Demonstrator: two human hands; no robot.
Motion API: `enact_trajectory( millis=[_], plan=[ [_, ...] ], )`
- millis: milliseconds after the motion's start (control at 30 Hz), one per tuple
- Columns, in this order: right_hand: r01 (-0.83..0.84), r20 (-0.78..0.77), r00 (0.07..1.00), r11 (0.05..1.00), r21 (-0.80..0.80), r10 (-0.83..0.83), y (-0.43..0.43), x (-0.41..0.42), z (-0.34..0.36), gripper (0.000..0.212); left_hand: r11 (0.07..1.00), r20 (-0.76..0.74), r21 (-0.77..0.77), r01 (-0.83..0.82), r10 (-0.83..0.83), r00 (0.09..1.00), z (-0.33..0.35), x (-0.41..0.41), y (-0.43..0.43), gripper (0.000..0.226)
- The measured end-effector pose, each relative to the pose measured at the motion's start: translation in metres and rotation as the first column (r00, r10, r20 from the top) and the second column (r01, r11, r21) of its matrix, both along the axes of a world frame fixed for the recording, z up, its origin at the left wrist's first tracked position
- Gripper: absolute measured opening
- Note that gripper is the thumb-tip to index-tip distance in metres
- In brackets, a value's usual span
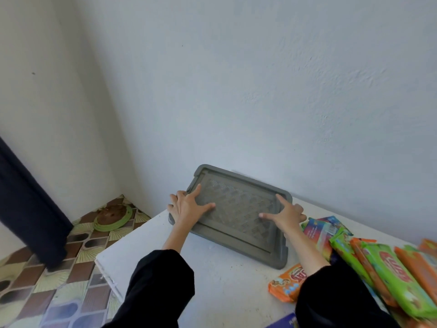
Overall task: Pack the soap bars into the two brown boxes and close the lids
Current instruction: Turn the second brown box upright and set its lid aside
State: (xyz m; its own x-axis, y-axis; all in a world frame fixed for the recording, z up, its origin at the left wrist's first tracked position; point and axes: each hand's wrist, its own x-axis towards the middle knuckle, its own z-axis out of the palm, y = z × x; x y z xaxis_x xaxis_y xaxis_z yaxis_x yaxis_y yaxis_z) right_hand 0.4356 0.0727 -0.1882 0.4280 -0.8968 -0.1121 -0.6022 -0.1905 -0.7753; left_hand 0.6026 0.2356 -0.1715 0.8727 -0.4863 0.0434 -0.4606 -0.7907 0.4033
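Left hand [189, 207] and right hand [287, 215] are laid flat, fingers spread, on the grey lid [236, 209], at its 9 and 3 o'clock edges. Lid is set on the table [212, 280]. Soap packs [390, 273] are piled at 4 o'clock, one partly covered by the right sleeve [331, 304].

This looks like a plain room in a home. A white table [212, 280] stands against bare, rough-plastered pale walls [260, 91]. Left of the table the floor [71, 268] has a brown, fan-patterned covering. A dark curtain [28, 197] hangs down to it, and a green-rimmed dish [113, 217] sits in the corner. Bright soap packs [390, 275] lie on the table's right end.
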Motion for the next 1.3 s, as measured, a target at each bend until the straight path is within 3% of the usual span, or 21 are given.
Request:
enact_trajectory(
  millis=[267, 433, 600, 800, 1000, 1300],
  plan=[
    [-0.014, 0.149, 0.988, 0.986, -0.168, 0.040, 0.035, -0.015, 0.049, 0.087, 0.974, 0.077, -0.226, -0.009, 0.027, 0.997, 0.041, -0.021, 0.034, 0.074],
    [0.072, 0.193, 0.981, 0.916, -0.395, 0.006, 0.039, -0.067, 0.109, 0.085, 0.915, 0.101, -0.370, 0.162, -0.134, 0.986, 0.076, -0.054, 0.032, 0.084],
    [0.178, 0.224, 0.972, 0.842, -0.509, -0.070, 0.025, -0.153, 0.148, 0.088, 0.845, 0.155, -0.347, 0.408, -0.377, 0.913, 0.108, -0.111, 0.009, 0.099],
    [0.317, 0.226, 0.948, 0.739, -0.594, -0.225, 0.014, -0.274, 0.170, 0.088, 0.725, 0.239, -0.330, 0.604, -0.555, 0.797, 0.123, -0.212, -0.040, 0.108],
    [0.412, 0.229, 0.909, 0.655, -0.634, -0.349, 0.012, -0.404, 0.174, 0.089, 0.599, 0.291, -0.348, 0.721, -0.663, 0.690, 0.137, -0.325, -0.081, 0.113],
    [0.415, 0.178, 0.891, 0.593, -0.690, -0.417, 0.020, -0.583, 0.159, 0.090, 0.526, 0.273, -0.388, 0.756, -0.718, 0.640, 0.118, -0.498, -0.106, 0.112]
  ],
)
